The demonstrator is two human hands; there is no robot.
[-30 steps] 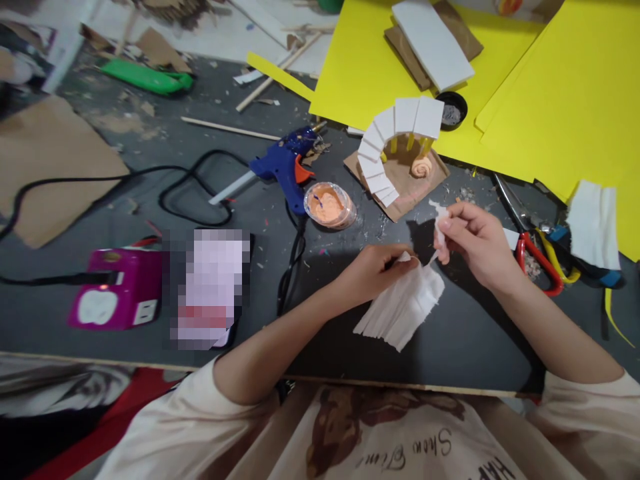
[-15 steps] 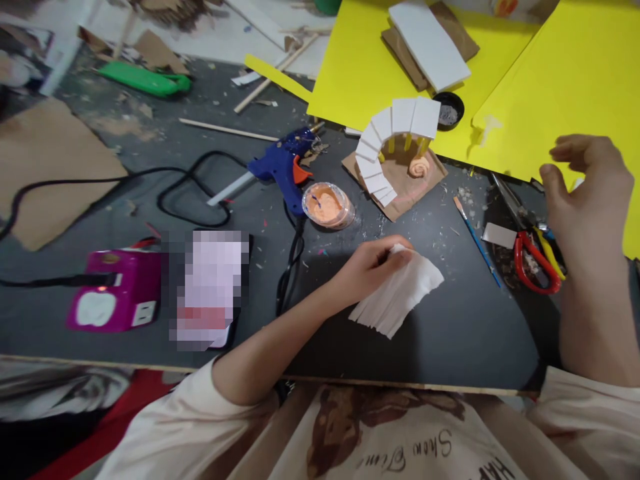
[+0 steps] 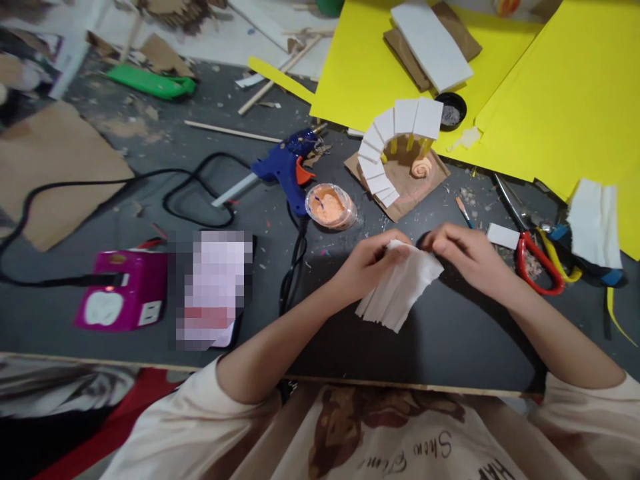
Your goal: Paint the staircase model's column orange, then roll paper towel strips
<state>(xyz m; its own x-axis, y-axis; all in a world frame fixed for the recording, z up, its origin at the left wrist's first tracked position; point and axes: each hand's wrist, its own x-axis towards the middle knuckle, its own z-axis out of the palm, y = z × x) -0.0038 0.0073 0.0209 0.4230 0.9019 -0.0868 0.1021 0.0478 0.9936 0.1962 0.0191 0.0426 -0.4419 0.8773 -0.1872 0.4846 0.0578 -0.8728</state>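
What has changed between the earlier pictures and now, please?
The right hand swung right, let go of a scrap, now on the yellow paper, and came back beside the tissue. The left hand still holds it; the glue gun and white steps stayed put.

Head view, forward and down over tabletop [image 3: 465,353]

- A staircase model [image 3: 376,149] is standing behind our left hand [image 3: 376,265].
- A tub [image 3: 330,205] is sitting left of it, beside a glue gun [image 3: 286,165].
- A phone [image 3: 217,287] is lying right of the socket cube [image 3: 124,292].
- Scissors [image 3: 527,243] are lying right of our right hand [image 3: 467,259].
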